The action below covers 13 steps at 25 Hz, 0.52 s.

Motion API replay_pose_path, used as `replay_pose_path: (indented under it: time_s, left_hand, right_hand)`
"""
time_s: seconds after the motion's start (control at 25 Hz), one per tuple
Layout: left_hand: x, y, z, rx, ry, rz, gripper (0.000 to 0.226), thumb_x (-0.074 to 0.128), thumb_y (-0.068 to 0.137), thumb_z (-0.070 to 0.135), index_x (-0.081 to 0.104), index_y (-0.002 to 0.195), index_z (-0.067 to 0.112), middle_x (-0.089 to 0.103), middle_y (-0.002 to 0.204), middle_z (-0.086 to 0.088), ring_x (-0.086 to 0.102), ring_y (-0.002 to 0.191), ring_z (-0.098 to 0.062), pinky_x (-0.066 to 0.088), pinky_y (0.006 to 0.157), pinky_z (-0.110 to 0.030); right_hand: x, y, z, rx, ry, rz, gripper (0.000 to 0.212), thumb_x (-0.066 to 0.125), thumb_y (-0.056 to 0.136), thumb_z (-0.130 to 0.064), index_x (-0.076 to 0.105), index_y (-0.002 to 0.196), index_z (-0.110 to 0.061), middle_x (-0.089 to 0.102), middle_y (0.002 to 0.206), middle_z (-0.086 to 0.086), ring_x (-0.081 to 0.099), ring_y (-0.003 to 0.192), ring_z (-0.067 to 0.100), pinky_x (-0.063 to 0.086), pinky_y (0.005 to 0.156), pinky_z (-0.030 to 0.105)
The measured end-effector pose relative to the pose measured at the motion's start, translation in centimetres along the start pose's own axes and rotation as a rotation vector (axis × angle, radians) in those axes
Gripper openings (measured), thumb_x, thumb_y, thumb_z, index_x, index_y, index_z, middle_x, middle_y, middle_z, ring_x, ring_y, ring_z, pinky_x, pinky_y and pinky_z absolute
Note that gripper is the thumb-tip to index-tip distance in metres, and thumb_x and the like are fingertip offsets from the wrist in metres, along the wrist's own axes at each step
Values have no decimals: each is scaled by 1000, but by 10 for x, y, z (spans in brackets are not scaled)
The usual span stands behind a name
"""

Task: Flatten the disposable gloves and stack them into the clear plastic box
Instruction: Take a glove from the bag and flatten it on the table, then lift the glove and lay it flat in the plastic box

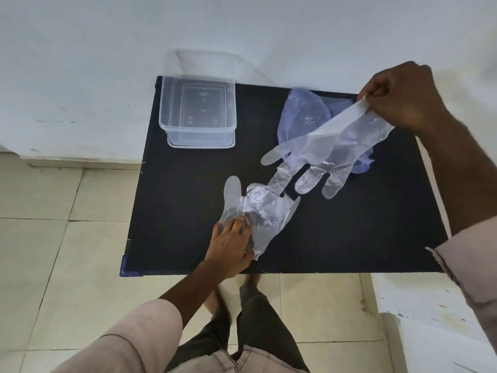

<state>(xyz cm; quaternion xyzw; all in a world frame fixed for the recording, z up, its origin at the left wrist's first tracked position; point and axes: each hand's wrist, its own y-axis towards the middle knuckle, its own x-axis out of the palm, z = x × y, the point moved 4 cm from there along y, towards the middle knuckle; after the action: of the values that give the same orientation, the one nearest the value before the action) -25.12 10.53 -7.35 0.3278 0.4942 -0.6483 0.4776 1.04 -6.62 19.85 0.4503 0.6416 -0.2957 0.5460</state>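
- Two hands worked apart over the table [349, 238].
- Left hand [231, 249] lay flat, fingers spread, pressing the crumpled glove [258, 208].
- Right hand [403, 98] was raised, fingers pinching the second glove [336, 146] cuff.

The worktop [349, 224] is covered in matt black, cloth-like material. On it the glove [336, 146] at centre right is thin, translucent plastic film, smooth with a soft sheen, and the crumpled glove [258, 208] at centre is the same film, wrinkled and glinting. The box [197, 109] at upper centre is clear, glossy rigid plastic. The floor [40, 238] shows smooth, pale tiles.
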Motion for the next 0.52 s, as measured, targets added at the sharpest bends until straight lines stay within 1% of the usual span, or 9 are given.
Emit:
replay_pose_path:
  time_s: [0.04,0.08,0.12,0.16,0.24,0.32,0.36,0.44,0.52]
  left_hand:
    - [-10,2,4,-15,-36,13,66,44,91,54,25,148,26,26,158,-4,25,145,-26,20,118,-48]
    - [-25,5,10,-23,-93,68,66,49,90,55,28,146,28,29,157,-4,28,143,-26,23,117,-47]
    - [-46,7,18,-17,-173,162,66,53,87,55,32,144,28,35,154,-4,34,140,-25,27,115,-45]
    - [-73,8,29,5,-269,290,64,58,85,53,39,140,28,41,149,-4,40,135,-24,32,111,-43]
    - [-130,13,51,64,-459,561,59,64,79,50,49,130,23,51,138,-5,50,122,-21,41,101,-37]
    - [-177,18,70,106,-589,731,60,68,75,49,55,125,18,56,130,-6,53,116,-20,43,94,-29]
    - [-197,17,79,127,-642,760,62,69,74,49,55,125,16,56,129,-6,54,115,-20,45,93,-29]
    - [-224,18,93,131,-721,730,68,69,73,52,55,128,15,58,130,-8,56,116,-22,45,94,-31]
    - [-241,19,101,124,-762,721,66,72,72,48,57,126,14,62,127,-9,59,111,-22,42,92,-28]
  right_hand:
    - [-2,-2,-4,-4,16,-6,24,56,76,-4,77,85,-11,73,81,12,62,72,20,37,60,12]
    - [-4,-4,-8,2,43,-25,24,56,76,-4,77,83,-13,72,77,10,60,70,17,39,60,16]
    - [-3,-7,-12,19,79,-58,24,56,74,-4,76,81,-15,71,72,5,59,66,14,41,58,16]
    - [-3,-11,-17,37,120,-96,23,57,73,-3,75,78,-17,68,67,0,57,62,10,42,54,12]
    - [2,-19,-29,48,186,-176,21,61,72,-2,74,76,-17,63,61,-11,55,56,4,37,45,2]
    - [7,-23,-41,28,193,-208,19,63,73,-2,74,74,-18,61,61,-18,55,56,0,33,43,-1]
    - [5,-26,-48,12,179,-206,19,63,73,-4,74,74,-19,61,61,-19,55,57,-1,32,43,-1]
    - [-4,-30,-61,-23,162,-198,15,66,75,-6,75,75,-18,60,61,-19,55,58,-2,33,44,-2]
    - [-10,-30,-72,-55,149,-212,10,68,76,-8,74,73,-15,60,59,-14,55,57,3,34,45,0]
